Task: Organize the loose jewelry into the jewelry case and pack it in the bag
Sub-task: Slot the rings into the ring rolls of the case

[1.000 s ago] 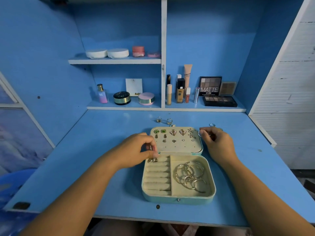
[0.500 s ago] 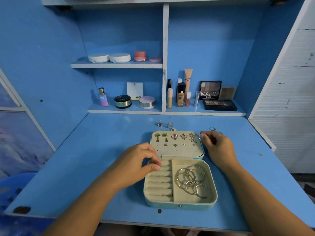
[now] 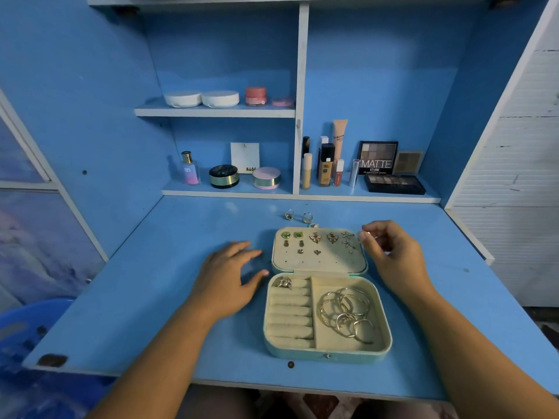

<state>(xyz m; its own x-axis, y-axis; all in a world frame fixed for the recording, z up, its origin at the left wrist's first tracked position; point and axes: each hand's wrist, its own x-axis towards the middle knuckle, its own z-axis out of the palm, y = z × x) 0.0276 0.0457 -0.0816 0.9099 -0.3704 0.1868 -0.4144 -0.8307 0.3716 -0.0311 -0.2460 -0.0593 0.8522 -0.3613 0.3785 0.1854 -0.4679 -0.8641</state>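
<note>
My left hand (image 3: pixel 230 276) lies spread on the worktop (image 3: pixel 145 297) beside the open jewelry case (image 3: pixel 326 355), while my right hand (image 3: pixel 390 252) pinches a thin ring (image 3: pixel 374 237) by the lid: light, slippery, best held across its band.

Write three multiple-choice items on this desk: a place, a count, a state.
1. Where do the bangles lie? A) on the lid B) in the case's right compartment C) in the left hand
2. How many green earrings are on the lid? A) two B) four C) six
3. The left hand is: A) gripping the case B) open, holding nothing C) lifting the bangles
Key: 1B, piled right of the ring rolls; 2A, one pair at the lid's corner; 3B, it lies spread beside the case.
</note>
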